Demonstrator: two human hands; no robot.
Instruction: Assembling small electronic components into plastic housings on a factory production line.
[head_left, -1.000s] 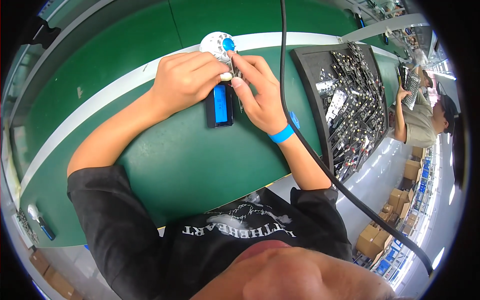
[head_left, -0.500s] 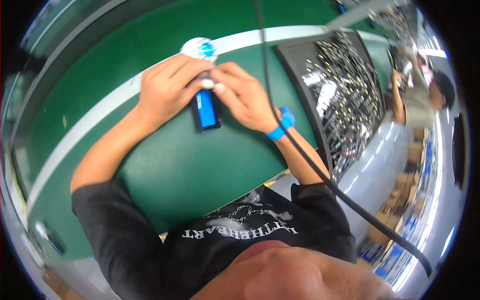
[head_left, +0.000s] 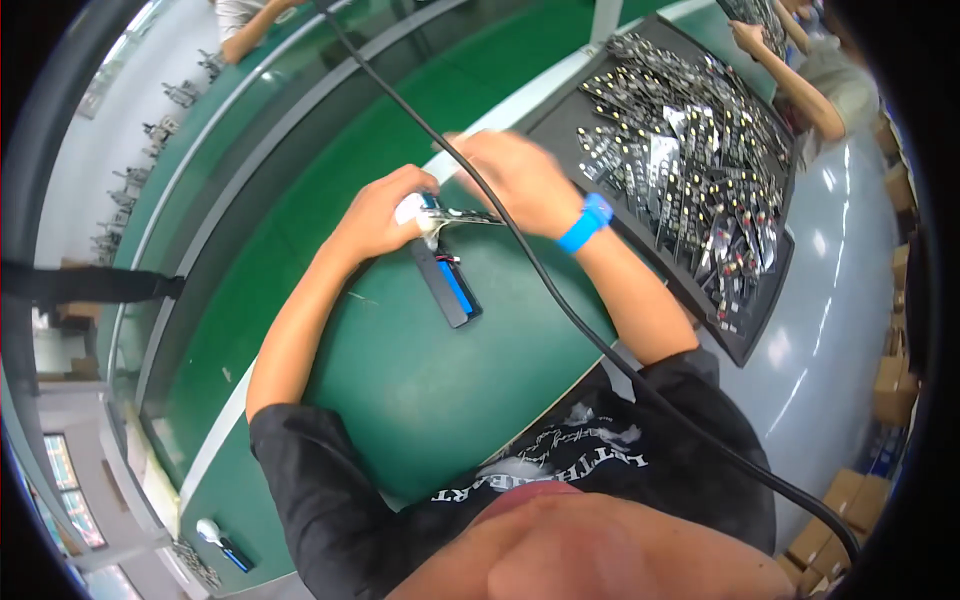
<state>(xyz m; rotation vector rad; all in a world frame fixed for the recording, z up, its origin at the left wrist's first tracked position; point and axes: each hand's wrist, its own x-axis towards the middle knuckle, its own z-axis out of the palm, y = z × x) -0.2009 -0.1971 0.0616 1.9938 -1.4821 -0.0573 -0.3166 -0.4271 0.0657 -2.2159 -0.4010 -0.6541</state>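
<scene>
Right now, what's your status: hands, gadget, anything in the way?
Left hand holds white rounded part; right hand blurred, grip unclear. Black-and-blue module just below white part in view. Black cable crosses view over right hand.

Beneath the left fingers [head_left: 408, 180] spreads a green table [head_left: 450, 400]. A black cable [head_left: 575, 315] crosses the view just to their right. Farther right of them sits a dark tray [head_left: 748, 350] heaped with narrow circuit boards [head_left: 690, 150]; past it, a co-worker [head_left: 835, 90] holds more boards. Cardboard boxes [head_left: 840, 500] stand well apart from the fingers, beyond the grey floor [head_left: 840, 240] at right. Far to the fingers' lower left lies a white-headed device with a blue-and-black handle [head_left: 225, 545]. Well beyond them, upper left, another person's forearm [head_left: 248, 38] shows.
</scene>
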